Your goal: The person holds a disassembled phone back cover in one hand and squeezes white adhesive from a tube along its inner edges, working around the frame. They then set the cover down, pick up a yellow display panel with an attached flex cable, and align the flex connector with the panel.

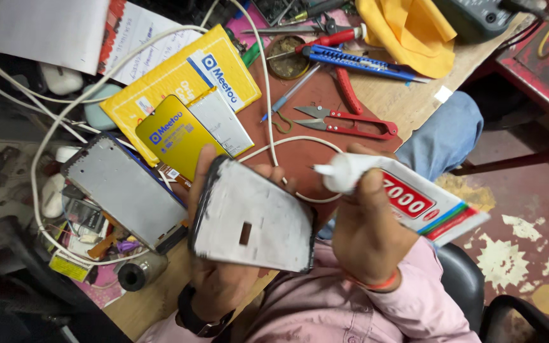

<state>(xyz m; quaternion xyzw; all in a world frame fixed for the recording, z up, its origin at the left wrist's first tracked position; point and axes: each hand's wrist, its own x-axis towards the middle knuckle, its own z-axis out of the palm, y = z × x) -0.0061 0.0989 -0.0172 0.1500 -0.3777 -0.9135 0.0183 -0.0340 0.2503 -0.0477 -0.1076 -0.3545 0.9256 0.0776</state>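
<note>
Hands first: I see my left hand [214, 279] gripping a phone frame [255, 216] from beneath, thumb curled up over its dark left edge and fingertips showing past the top edge, so the pale inner face with its small rectangular cut-out tilts up toward me. My right hand [366, 232] is clenched around a white glue tube [408, 197] with a red label, the nozzle end pointing left and sitting just above the frame's upper right corner; I cannot tell whether the tip touches the frame.

Just left of my left hand lies a second flat phone panel [125, 190], grey and slanted, resting over loose parts and flex cables. Above my left thumb sit a gold battery [176, 133] and a yellow padded packet [179, 79], overlapping. A white cable [268, 95] loops down from the far side and passes between my two hands. Beyond my right hand, on the brown mat [316, 114], lie red thread snips [351, 124], and farther out a blue utility knife [357, 63] beside a yellow cloth [408, 32]. Near my left wrist stands a small dark cylinder [136, 276].
</note>
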